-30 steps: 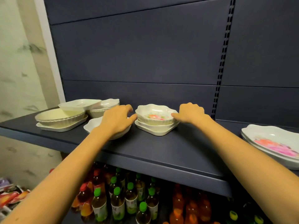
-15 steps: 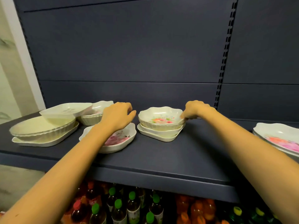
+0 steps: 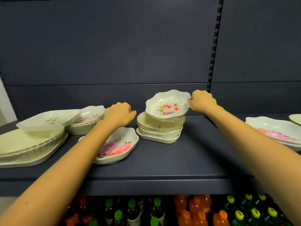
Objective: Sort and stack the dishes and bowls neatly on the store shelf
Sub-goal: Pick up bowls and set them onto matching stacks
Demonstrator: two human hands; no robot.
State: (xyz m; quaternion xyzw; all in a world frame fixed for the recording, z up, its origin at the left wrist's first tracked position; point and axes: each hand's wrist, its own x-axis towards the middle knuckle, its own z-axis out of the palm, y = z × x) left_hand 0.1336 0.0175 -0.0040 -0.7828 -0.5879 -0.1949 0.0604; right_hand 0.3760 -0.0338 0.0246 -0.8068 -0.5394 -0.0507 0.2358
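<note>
1. While the right hand pinches the right rim of a flowered bowl, that bowl is tipped up, its painted inside facing the camera, its lower edge resting on the stack beneath it.
2. That stack holds a ribbed bowl on top of two shallower dishes, and stands on the dark shelf near the back panel.
3. The left hand hovers just left of the stack with its fingers curled loosely; it holds nothing, and its forearm crosses over a low scalloped dish painted with pink and red flowers.
4. That dish lies in front and to the left of the stack, close beside it but apart from it, partly hidden by the forearm.
5. Behind the left hand sits a ribbed bowl with a pink print, and a square white dish leans across its rim and onto a wide ribbed baking dish at the far left, which rests on a flat tray.
6. Well apart on the right, large flowered platters are piled at the shelf's edge.
7. Below the shelf stand rows of bottles with green, orange and yellow caps.
</note>
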